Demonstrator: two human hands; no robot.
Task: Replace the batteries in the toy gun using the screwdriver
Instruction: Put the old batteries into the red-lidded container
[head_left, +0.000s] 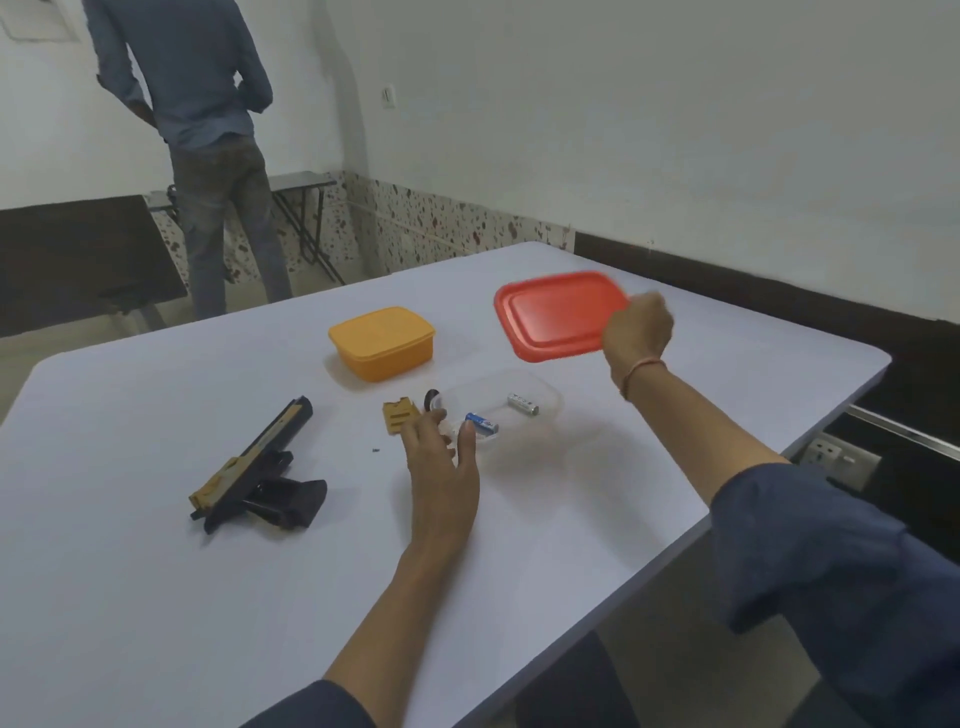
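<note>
hands, how do they stand?
– the right hand curls round the edge of the red lid and holds it tilted above the table. the left hand is flat, fingers straight, at the near corner of the clear container.
– batteries?
– two lie in the container: a blue battery by the left thumb, a silver battery further in.
– and the toy gun?
– on its side at the left, well apart from both hands. a tan cover lies just beside the container, an orange box behind.
</note>
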